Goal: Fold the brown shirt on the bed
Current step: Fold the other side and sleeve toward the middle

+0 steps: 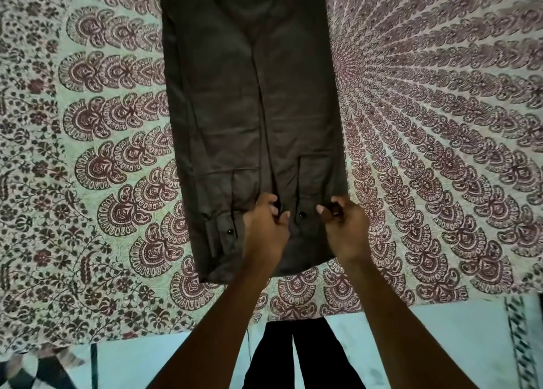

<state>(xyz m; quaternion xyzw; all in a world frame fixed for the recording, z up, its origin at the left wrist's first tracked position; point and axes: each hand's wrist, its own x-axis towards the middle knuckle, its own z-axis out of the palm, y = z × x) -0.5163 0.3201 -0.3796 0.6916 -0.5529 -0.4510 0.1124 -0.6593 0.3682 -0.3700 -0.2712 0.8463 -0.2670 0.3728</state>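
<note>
Brown shirt [249,109]: laid lengthwise, frame centre, on patterned bedspread [440,124]. Soft, light, limp fabric; best taken at near hem corners. Cuffs pinched by left hand [264,227] & right hand [343,227], fingers curled.

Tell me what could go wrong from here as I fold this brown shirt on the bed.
The left hand and right hand pinch the brown shirt close together near its middle, so the outer corners may sag and skew the fold when lifted. The sleeve cuff folded in at the left, lying loose, could slip out of place. The shirt's near hem lies close to the edge of the bedspread, so a pull toward you might drag it off.
</note>
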